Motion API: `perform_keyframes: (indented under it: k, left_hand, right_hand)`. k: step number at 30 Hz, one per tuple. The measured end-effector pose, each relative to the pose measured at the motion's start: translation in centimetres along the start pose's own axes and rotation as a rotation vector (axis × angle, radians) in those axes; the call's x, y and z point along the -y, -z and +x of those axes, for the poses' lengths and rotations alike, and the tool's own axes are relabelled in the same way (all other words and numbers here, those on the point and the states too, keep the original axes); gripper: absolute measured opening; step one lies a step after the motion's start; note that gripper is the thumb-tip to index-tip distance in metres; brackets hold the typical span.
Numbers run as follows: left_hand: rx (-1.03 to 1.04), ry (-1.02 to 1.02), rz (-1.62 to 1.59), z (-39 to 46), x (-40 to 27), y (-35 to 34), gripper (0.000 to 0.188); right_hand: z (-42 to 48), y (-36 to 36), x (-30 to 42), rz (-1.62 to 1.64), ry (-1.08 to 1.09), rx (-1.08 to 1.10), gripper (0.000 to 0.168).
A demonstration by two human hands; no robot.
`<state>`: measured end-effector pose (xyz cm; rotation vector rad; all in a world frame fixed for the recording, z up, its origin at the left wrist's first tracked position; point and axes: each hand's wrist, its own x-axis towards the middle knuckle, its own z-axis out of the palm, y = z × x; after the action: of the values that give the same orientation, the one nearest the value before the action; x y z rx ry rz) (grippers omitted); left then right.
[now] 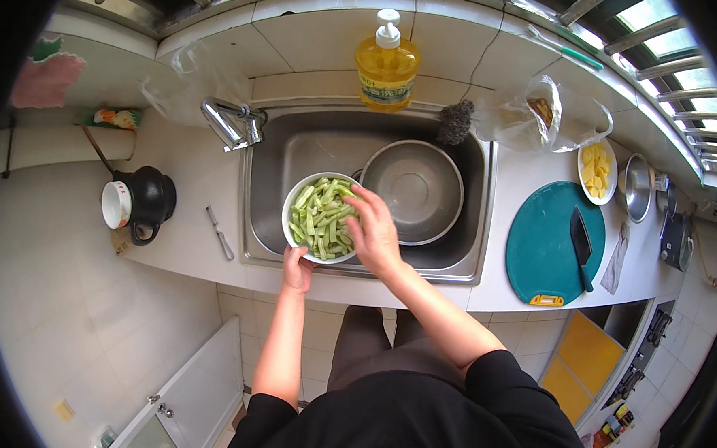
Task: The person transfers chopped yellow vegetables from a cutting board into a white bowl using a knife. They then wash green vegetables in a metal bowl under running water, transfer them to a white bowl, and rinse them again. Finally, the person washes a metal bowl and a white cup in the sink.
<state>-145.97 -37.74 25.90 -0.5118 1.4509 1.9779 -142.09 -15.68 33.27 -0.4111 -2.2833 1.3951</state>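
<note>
My left hand (297, 272) grips the near rim of a white bowl (285, 214), thumb on the edge and fingers under it. Cut green beans (322, 219) in short pieces fill the bowl, which is held over the left front of a stainless steel sink (314, 138). Over the bowl's right side hovers or rests my right hand (371, 228), fingers apart at the beans; whether they touch is unclear. It holds nothing that I can see. Inside the sink, right of the bowl, lies a round metal basin (418, 187), partly hidden by my right hand.
A faucet (233, 126) stands at the sink's left corner, a yellow dish soap bottle (388, 67) behind. Rightward lie a green cutting board (537, 239), a kitchen knife (580, 238) and a plate of sliced potatoes (596, 169). A peeler-like tool (219, 234) and black pot (150, 198) sit left.
</note>
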Motion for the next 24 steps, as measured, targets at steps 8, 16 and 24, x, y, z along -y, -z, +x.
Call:
perform_keyframes:
  k: [8,16,24]
  left_hand:
    - [-0.078,-0.032,-0.095,-5.1,-2.7,-0.6,0.052]
    - [-0.214,-0.081,-0.116,-8.7,-3.6,0.1,0.061]
    - [-0.207,-0.067,-0.130,-9.1,-4.2,0.0,0.061]
  right_hand:
    - [-2.0,0.6,-21.5,-0.322,-0.684,-0.080,0.025]
    - [0.8,-4.2,-25.2,-0.419,-0.637,0.190,0.026]
    - [-3.1,-10.4,-23.8,-0.335,-0.566,0.333,0.013]
